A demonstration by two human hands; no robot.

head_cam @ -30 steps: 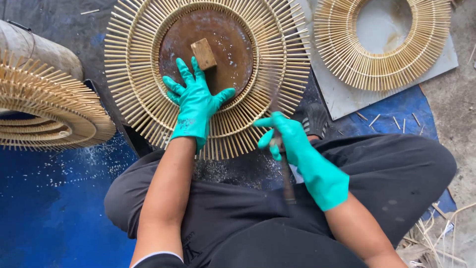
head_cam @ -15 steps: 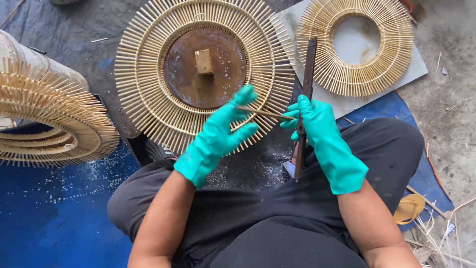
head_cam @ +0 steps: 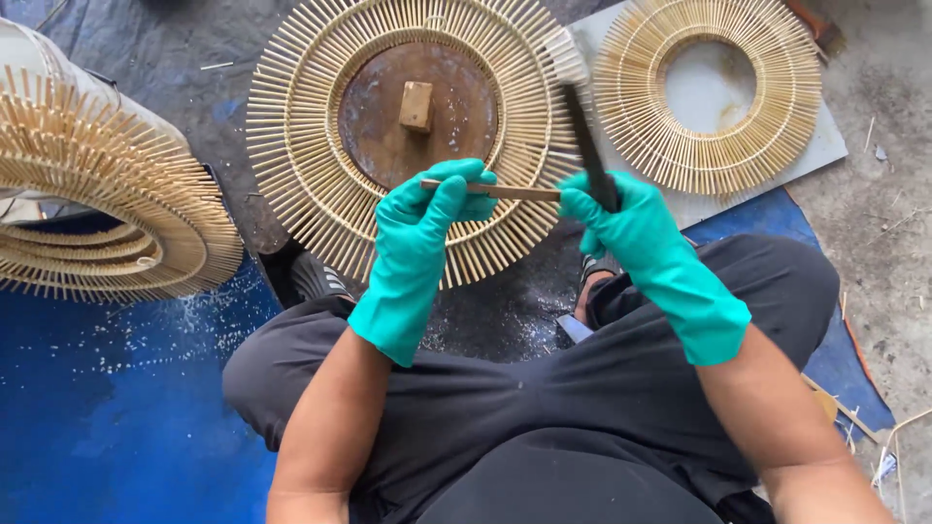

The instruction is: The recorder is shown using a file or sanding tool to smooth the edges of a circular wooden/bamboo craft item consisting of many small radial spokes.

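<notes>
Both my hands wear teal rubber gloves. My left hand pinches one end of a thin wooden stick held level above my lap. My right hand grips a dark-handled brush that points up and away, and its fingers touch the stick's other end. Behind the hands lies a large round frame of radiating bamboo sticks. Its middle holds a rusty round metal disc with a small wooden block on it.
A second, smaller bamboo ring rests on a grey board at upper right. A stack of similar rings stands at left. Blue tarp dusted with white specks covers the ground; bare concrete at right.
My hands rose and came together. The left hand left the disc and took the stick. The right hand swung the brush upright.
</notes>
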